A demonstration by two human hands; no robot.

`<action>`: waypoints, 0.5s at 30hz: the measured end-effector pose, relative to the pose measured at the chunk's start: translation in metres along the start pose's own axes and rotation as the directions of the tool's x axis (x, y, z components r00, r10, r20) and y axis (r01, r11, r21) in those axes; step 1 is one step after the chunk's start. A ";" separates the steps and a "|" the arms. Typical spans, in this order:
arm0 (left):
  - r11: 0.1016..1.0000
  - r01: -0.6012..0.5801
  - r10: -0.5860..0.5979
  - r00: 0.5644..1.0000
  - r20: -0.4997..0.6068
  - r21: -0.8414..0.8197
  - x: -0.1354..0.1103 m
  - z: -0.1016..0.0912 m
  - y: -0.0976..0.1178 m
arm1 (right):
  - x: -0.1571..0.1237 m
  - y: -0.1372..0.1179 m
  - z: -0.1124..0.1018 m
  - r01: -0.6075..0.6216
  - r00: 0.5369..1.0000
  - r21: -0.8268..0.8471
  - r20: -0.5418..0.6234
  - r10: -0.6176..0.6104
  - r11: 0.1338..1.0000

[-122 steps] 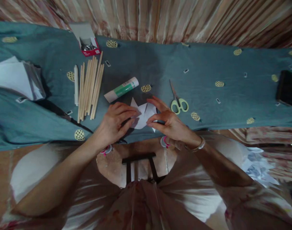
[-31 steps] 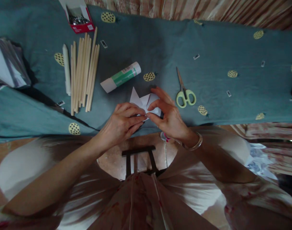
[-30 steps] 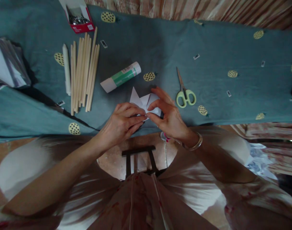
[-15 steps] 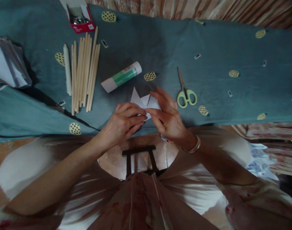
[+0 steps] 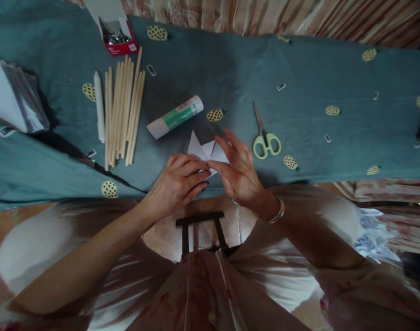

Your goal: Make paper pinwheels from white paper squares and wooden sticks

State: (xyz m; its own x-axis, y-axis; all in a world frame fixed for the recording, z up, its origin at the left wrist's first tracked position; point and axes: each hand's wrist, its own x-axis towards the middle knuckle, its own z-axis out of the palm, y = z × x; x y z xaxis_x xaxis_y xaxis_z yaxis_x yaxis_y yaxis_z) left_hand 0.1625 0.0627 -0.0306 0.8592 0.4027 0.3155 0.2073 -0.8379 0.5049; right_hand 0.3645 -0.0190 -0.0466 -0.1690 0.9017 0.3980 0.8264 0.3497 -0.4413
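Left hand: you are curling your left hand point(image 5: 177, 184) over the near left part of the folded white paper point(image 5: 203, 151), with the fingertips closing narrowly on its near edge.
Right hand: you are stretching your right hand point(image 5: 239, 174) out with the fingers long and loosely spread. They are lying over the right part of the paper, and the thumb tip is meeting the left fingertips at the near edge.
Paper: it is lying on the tabletop point(image 5: 299, 73) near its front edge, between your two hands and partly under them. Its pointed flaps are poking out beyond your fingers, away from you.
Bracelet: a bracelet point(image 5: 276, 214) is sitting on your right wrist.
Glue stick: a white and green glue stick point(image 5: 175, 116) is lying on its side just beyond the paper, up and to the left of your left hand.
Scissors: green-handled scissors point(image 5: 264, 138) are lying just right of your right fingers, not touching them, with the blades pointing away from you.
Sticks: a bundle of wooden sticks point(image 5: 124, 112) is lying well left of your left hand, with a single white stick point(image 5: 99, 112) along its left side.
Box: an open red box point(image 5: 117, 37) is sitting at the far edge, just beyond the stick tips. Something shiny is inside, too small to tell.
Sheets: a stack of white sheets point(image 5: 8, 99) is resting at the far left.
Cloth: a teal cloth with pineapple prints point(image 5: 334, 138) is covering the tabletop.
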 end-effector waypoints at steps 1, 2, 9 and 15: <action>1.000 -0.003 0.003 1.000 -0.001 0.006 0.000 0.000 0.000 | 0.000 0.000 0.000 -0.003 1.000 -0.006 -0.004 0.003 1.000; 1.000 -0.005 0.005 1.000 -0.002 0.016 0.000 0.000 0.001 | 0.001 0.001 0.000 -0.014 1.000 -0.008 0.003 0.014 1.000; 0.997 -0.040 0.043 0.999 -0.030 0.071 0.003 -0.001 0.001 | 0.001 0.006 -0.012 -0.126 0.988 0.159 0.108 0.109 0.979; 0.994 -0.049 0.052 0.998 -0.031 0.098 0.002 0.000 0.001 | 0.009 0.011 -0.023 -0.259 0.966 0.257 0.096 0.242 0.931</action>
State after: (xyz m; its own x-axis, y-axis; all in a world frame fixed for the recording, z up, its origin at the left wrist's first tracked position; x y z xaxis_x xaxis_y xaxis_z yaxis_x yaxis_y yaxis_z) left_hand 0.1648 0.0627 -0.0297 0.8541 0.3695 0.3660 0.2097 -0.8887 0.4078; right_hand 0.3847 -0.0130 -0.0292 -0.0149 0.9796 0.2005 0.6752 0.1578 -0.7205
